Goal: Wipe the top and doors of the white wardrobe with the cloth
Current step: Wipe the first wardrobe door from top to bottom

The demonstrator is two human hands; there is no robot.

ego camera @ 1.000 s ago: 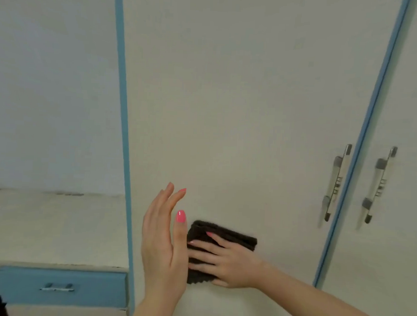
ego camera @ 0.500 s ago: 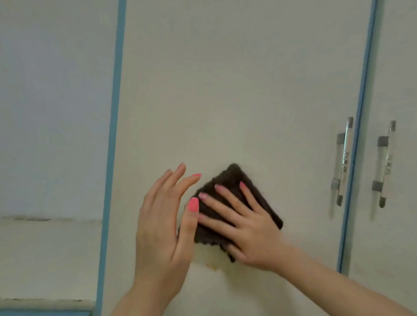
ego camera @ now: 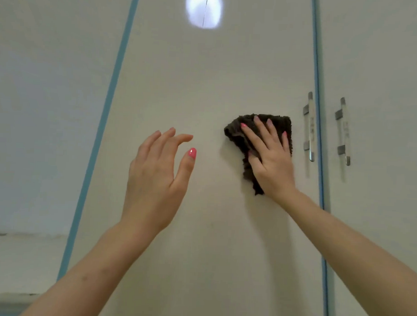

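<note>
The white wardrobe door (ego camera: 205, 86) with blue edging fills the middle of the view. My right hand (ego camera: 269, 155) lies flat on a dark brown cloth (ego camera: 236, 134) and presses it against the door, just left of the metal handle (ego camera: 309, 128). My left hand (ego camera: 159, 177) is raised in front of the door, left of the cloth, with fingers apart and nothing in it. Whether it touches the door I cannot tell.
A second white door (ego camera: 381, 116) with its own metal handle (ego camera: 344, 132) stands to the right, past a blue strip (ego camera: 318, 138). A pale wall (ego camera: 39, 104) and a white ledge (ego camera: 21, 264) lie to the left. A bright light spot (ego camera: 204, 10) shines on the door.
My right hand has slid the cloth up and to the right across the door, towards the handle. My left hand has drawn apart from it. The view has tilted upward.
</note>
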